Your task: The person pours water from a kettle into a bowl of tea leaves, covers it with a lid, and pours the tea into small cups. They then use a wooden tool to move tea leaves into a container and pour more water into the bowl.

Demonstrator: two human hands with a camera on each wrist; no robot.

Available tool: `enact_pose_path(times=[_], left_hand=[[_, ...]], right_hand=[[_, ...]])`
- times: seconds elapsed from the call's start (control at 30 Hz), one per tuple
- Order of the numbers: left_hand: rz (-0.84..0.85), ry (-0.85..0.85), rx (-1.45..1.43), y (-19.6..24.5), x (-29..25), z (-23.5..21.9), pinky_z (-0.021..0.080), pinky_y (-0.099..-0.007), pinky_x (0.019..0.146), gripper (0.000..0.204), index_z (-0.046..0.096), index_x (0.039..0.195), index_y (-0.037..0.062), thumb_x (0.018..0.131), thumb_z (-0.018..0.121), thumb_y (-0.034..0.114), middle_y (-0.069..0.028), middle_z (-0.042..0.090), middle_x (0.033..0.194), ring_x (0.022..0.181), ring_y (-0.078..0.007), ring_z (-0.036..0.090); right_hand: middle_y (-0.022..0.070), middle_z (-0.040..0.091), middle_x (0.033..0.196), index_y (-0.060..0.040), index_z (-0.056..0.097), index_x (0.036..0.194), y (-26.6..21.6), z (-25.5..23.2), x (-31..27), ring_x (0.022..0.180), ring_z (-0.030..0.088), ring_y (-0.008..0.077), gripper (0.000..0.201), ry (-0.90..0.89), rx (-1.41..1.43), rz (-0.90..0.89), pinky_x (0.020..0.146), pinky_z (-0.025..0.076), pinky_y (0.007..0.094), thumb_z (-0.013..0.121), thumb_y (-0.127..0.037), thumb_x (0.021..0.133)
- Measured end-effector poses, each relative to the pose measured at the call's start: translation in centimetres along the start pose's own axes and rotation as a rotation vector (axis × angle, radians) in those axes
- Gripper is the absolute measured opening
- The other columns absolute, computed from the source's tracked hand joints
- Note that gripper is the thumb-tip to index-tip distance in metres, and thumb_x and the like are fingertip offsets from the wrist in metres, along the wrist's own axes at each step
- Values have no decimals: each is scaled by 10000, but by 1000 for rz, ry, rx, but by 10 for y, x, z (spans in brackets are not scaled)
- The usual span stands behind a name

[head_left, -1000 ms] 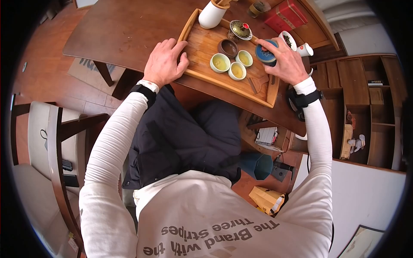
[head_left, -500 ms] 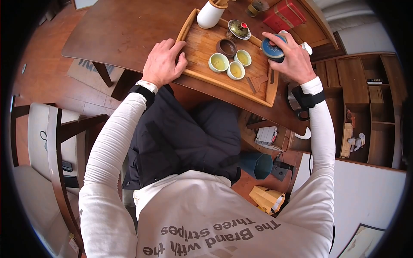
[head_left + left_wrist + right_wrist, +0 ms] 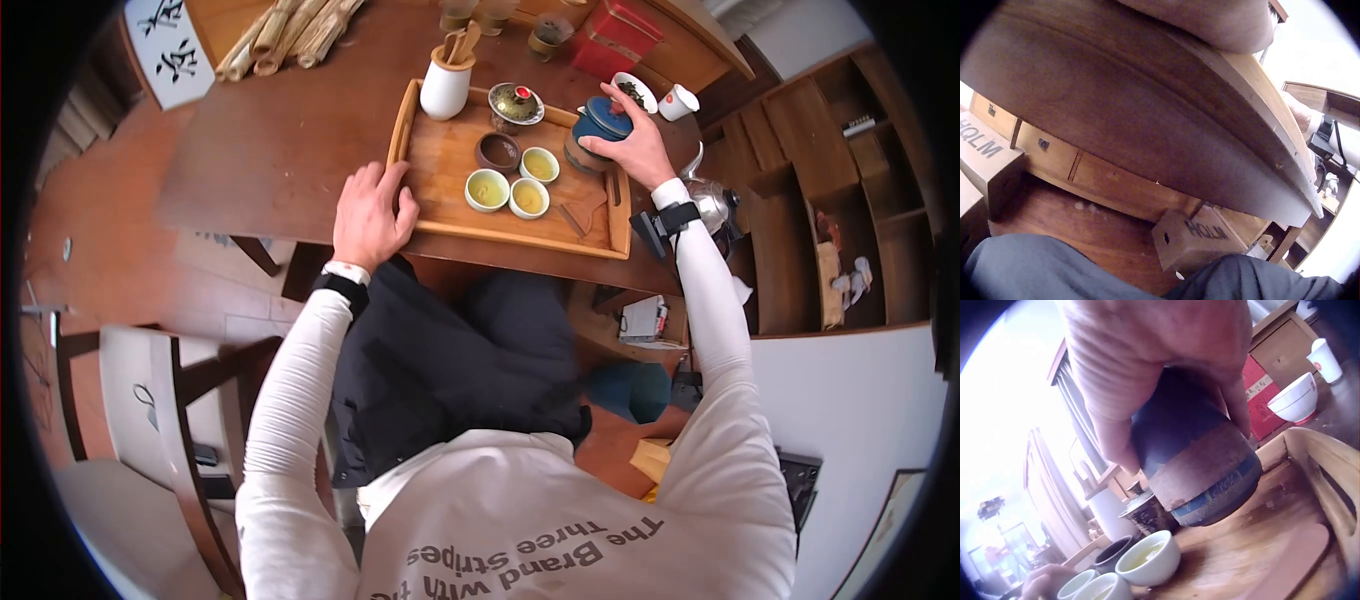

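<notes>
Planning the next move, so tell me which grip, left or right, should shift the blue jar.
Right, most likely: the right grip holds the blue jar, while the left grip rests at the tray's opposite edge, with teacups between.

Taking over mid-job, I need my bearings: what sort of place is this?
Probably a tea room or home tea corner: a wooden tray holds cups of yellowish liquid, with a metal kettle and a bowl of dark leaves nearby.
</notes>
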State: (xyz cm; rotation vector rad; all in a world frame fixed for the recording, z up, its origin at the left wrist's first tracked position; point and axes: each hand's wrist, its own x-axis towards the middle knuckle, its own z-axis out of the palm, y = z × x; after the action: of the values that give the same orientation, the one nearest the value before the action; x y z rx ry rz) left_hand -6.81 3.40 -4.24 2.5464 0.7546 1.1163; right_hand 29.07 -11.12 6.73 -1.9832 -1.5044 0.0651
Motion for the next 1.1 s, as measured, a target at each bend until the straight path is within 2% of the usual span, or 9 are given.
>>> enact_pose_path(times=[0.1, 0.4, 0.5, 0.8, 0.87, 0.9, 0.93, 1.0, 1.1], left_hand=[[4, -1, 8, 0, 0, 1, 471, -435, 795, 314, 650, 1134, 42, 851, 599, 170, -147, 571, 902, 868, -338, 566], [38, -32, 26, -1, 0, 3, 471, -435, 805, 344, 653, 1172, 42, 855, 588, 159, -151, 582, 927, 880, -340, 569], [20, -39, 16, -1, 0, 5, 473, -446, 810, 354, 651, 1182, 43, 854, 582, 156, -154, 577, 929, 883, -351, 569], [7, -72, 23, -3, -1, 6, 476, -470, 810, 373, 647, 1205, 55, 856, 568, 158, -163, 571, 929, 888, -367, 566], [7, -81, 23, -3, -1, 7, 476, -474, 809, 376, 646, 1210, 57, 858, 562, 157, -166, 570, 937, 889, -372, 564], [8, -73, 18, -3, -1, 6, 476, -474, 810, 381, 645, 1215, 58, 856, 563, 157, -168, 570, 942, 887, -374, 563], [8, -65, 12, -2, -1, 6, 476, -474, 812, 386, 644, 1219, 59, 855, 563, 157, -170, 571, 948, 886, -377, 562], [2, -84, 11, 0, -1, 5, 475, -474, 812, 396, 641, 1229, 57, 851, 556, 143, -171, 569, 950, 886, -379, 561], [-2, -97, -4, -2, 0, 4, 475, -474, 815, 420, 636, 1246, 54, 843, 533, 112, -175, 565, 952, 887, -382, 557]], right_hand=[[147, 647, 1243, -129, 516, 1473, 16, 6, 5, 1146, 644, 259, 889, 22, 8, 79, 1038, 472, 366, 893, -344, 697], [137, 626, 1217, -141, 476, 1513, 42, 15, 3, 1159, 631, 243, 933, 71, 70, 155, 1044, 467, 348, 898, -340, 705], [153, 641, 1242, -109, 464, 1505, 42, 12, 0, 1179, 619, 303, 964, 61, 53, 115, 1047, 459, 372, 893, -352, 677], [184, 604, 1357, -87, 430, 1523, 50, 0, -4, 1276, 582, 305, 1029, 60, 50, 66, 1097, 438, 384, 916, -378, 664], [191, 577, 1414, -76, 436, 1515, 47, -9, -8, 1308, 571, 285, 1027, 219, 177, 25, 1096, 444, 386, 929, -395, 672], [193, 597, 1402, -66, 467, 1489, 43, -15, -14, 1292, 593, 268, 967, 312, 155, 8, 1067, 472, 378, 926, -391, 702], [155, 680, 1263, -49, 556, 1402, 35, -18, -21, 1176, 658, 219, 740, 437, 216, -5, 1009, 510, 332, 873, -342, 801], [93, 739, 1046, -21, 654, 1257, 28, -24, -45, 986, 693, 144, 434, 501, 398, 25, 879, 541, 271, 775, -265, 920], [25, 723, 852, -9, 717, 1101, 21, -20, -99, 799, 641, 70, 233, 543, 328, 232, 732, 513, 241, 690, -211, 988]])
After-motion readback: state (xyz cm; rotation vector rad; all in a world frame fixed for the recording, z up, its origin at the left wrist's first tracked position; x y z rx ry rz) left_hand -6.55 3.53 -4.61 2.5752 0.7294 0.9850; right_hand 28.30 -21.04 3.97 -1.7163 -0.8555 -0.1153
